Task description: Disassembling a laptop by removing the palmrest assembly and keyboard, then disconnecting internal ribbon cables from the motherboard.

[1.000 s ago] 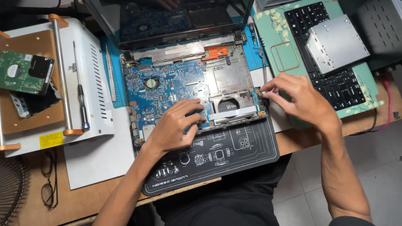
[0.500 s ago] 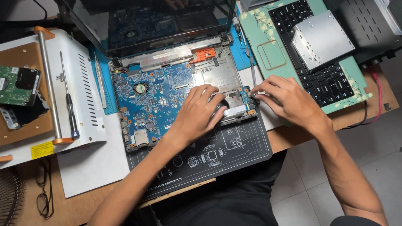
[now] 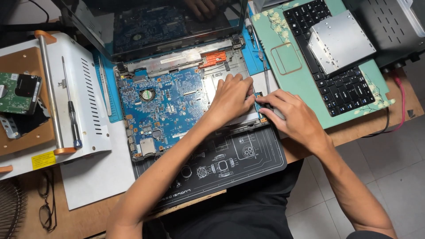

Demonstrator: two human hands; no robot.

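An opened laptop base lies in front of me with its blue motherboard (image 3: 164, 106) exposed and a small fan (image 3: 147, 94) on it. My left hand (image 3: 230, 97) rests flat on the right part of the base, fingers pointing to its right edge. My right hand (image 3: 294, 117) comes in from the right, and its fingertips pinch a small green circuit board (image 3: 258, 101) at the base's right edge. Both hands meet at that little board. The dark laptop screen (image 3: 155, 22) stands open behind.
A black work mat (image 3: 221, 163) lies under the base's front. A teal keyboard cover (image 3: 287, 62) with a silver optical drive (image 3: 341, 42) sits at the right. At the left are a white metal panel (image 3: 88, 88), a screwdriver (image 3: 71, 106), a hard drive (image 3: 17, 93) and glasses (image 3: 46, 206).
My left hand has slid from the base's front middle up and right to its right edge. My right hand has moved in to meet it at the small board.
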